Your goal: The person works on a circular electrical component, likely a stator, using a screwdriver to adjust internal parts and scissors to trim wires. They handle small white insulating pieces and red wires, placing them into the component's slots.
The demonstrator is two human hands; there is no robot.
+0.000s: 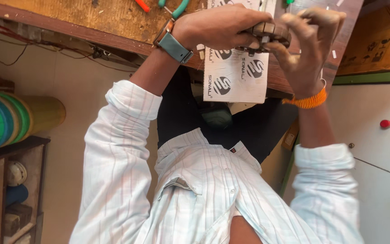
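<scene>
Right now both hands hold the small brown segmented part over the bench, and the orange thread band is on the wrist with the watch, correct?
Not quite. The head view shows the orange thread band on the right hand's wrist; the watch is on the left hand's. Both do hold the brown segmented part over the bench.

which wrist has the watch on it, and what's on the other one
The left hand has the grey-strapped wristwatch on its wrist. The right hand wears a wound orange thread band instead.

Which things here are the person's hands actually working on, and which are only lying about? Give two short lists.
In hand:
- small dark slatted part, gripped by the left hand and the right hand
- white printed sheet under the hands

Lying about:
- green-handled pliers on the wooden bench
- coloured rolls on the shelf
- red button on the cabinet
</scene>
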